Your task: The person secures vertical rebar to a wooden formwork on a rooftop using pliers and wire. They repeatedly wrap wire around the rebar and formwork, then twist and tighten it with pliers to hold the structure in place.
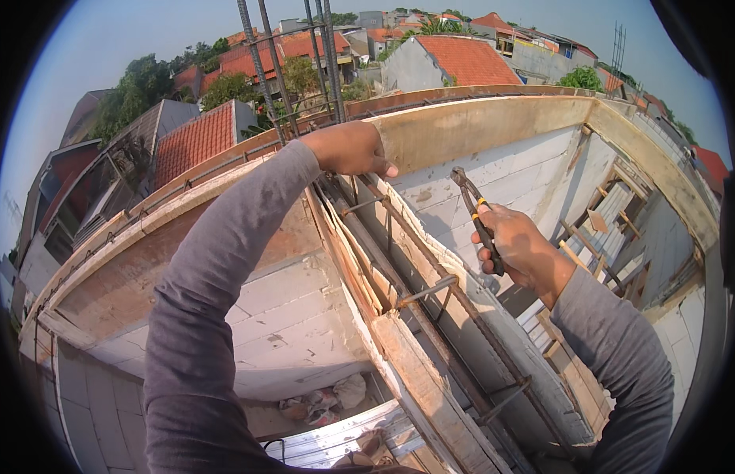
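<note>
My left hand is closed, bent down over the far end of a rebar cage at the beam corner. Its thumb points right; whatever its fingers grip is hidden beneath them. In my right hand is a pair of pincers with black and yellow handles. The jaws point up and away, apart from the rebar. Between my arms runs the cage, its long bars crossed by stirrups, inside a trough of wooden formwork boards. Upright column bars rise just beyond my left hand.
Wooden formwork caps the pale block walls around me. Deep drops open on both sides of the beam. Below right are timber props and planks; below left, corrugated sheeting and crumpled bags. Tiled roofs stand beyond.
</note>
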Demonstrator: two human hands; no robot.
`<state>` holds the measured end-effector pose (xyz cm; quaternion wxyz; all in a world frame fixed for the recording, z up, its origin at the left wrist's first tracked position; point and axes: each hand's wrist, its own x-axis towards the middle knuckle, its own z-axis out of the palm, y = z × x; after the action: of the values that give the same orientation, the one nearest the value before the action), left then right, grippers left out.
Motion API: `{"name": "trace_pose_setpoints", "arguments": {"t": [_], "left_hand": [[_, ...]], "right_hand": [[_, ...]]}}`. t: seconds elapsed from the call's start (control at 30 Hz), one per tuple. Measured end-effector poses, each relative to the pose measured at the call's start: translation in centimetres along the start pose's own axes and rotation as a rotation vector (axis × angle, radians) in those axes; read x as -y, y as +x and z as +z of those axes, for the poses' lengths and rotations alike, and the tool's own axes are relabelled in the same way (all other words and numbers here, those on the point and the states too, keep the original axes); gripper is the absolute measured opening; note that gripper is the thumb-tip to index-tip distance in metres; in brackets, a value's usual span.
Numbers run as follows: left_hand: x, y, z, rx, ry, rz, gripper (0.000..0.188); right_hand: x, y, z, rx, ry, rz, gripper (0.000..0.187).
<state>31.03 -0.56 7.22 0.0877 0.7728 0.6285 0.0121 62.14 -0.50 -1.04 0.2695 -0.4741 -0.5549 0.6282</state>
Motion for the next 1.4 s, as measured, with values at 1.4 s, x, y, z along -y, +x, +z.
{"name": "trace_pose_setpoints", "arguments": {"t": [1.4], "left_hand": [[-0.5,3.3,-0.6,0.173,-0.064,0.009,0.032]], "right_hand": [[1.0,-0.3,0.9,0.083,-0.128,-0.026,0.032]]}}
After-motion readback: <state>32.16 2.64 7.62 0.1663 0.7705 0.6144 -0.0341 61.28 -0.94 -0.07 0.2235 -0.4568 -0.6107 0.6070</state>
